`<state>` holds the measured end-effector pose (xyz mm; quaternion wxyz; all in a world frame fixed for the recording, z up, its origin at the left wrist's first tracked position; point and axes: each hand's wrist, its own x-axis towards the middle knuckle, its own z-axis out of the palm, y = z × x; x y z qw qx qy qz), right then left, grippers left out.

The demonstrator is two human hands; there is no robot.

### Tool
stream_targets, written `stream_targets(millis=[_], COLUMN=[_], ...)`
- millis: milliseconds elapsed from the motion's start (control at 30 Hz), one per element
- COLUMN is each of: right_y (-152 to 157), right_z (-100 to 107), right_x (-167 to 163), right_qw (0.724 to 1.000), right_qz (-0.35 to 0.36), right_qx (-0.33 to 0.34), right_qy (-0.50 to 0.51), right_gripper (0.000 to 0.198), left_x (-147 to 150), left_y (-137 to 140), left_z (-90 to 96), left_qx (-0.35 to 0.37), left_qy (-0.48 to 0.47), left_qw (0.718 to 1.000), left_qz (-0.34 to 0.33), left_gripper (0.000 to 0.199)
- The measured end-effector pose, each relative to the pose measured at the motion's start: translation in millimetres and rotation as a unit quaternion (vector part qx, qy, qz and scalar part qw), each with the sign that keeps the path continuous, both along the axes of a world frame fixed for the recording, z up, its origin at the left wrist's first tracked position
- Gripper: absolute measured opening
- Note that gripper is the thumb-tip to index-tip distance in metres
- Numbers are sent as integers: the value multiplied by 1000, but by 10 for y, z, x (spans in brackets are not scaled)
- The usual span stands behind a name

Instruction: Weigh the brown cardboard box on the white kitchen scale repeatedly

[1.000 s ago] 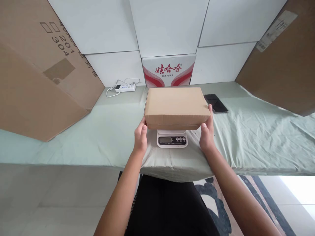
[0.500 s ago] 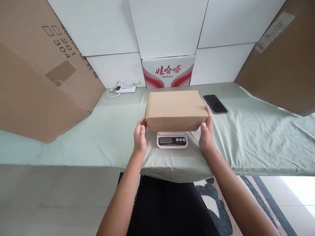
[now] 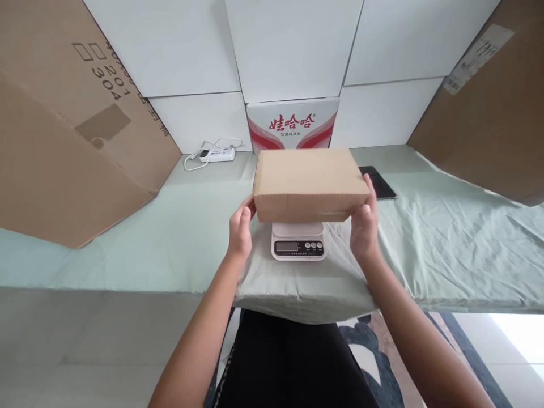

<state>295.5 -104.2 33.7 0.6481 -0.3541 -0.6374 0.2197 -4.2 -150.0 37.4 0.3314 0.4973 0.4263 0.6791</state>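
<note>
A closed brown cardboard box [image 3: 312, 175] is held level between my two hands, over a white digital kitchen scale [image 3: 298, 242]. My left hand [image 3: 241, 229] grips the box's left end, its fingers partly hidden behind the near corner. At the right end, my right hand [image 3: 365, 224] holds the near corner, fingers along the side and thumb at the front. The scale's display and several buttons face me; part of its platform shows below the box, and the rest is hidden. Whether the box still touches the scale I cannot tell.
A black phone [image 3: 380, 184] lies right of the box, partly covered by my right hand. A white power strip [image 3: 217, 154] with its cord is at the back left. Large cartons [image 3: 55, 170] flank the green-clothed table [image 3: 170, 238]; a red-and-white carton [image 3: 293, 124] stands behind.
Both hands have raised the box and shifted it slightly right. More of the scale's platform shows beneath it, and the box now overlaps the lower edge of the red-and-white carton.
</note>
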Motion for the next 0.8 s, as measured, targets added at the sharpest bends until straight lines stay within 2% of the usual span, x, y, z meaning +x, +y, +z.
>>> stream_targets(millis=[100,167,300,467,600,800], right_y=[292,558,1026,1187,1245,1399], right_z=[224,304,200,-61,-182,-345], right_x=[-81,-174,-324,-322,-286,-264], right_qw=[1000,999,1000,999,996,991], right_qz=[2,-6,8,24,30,61], right_qx=[27,39,11,-44,-87,-115], right_qy=[-3,-8,0,3,3,25], right_gripper=[93,90,91,105,116,117], left_x=[-70,-82,-40,-42,-75,-36], left_y=[361,634,1032,1163,1198,1249], left_z=[212,261,75,-200,-279,-409], left_qx=[40,51,26,3,-31,-80], left_qy=[3,4,-13,-20,-28,-21], left_qw=[999,999,1000,1000,999,996], left_qz=[-2,1,9,9,1,-12], left_gripper=[81,84,90,94,93,92])
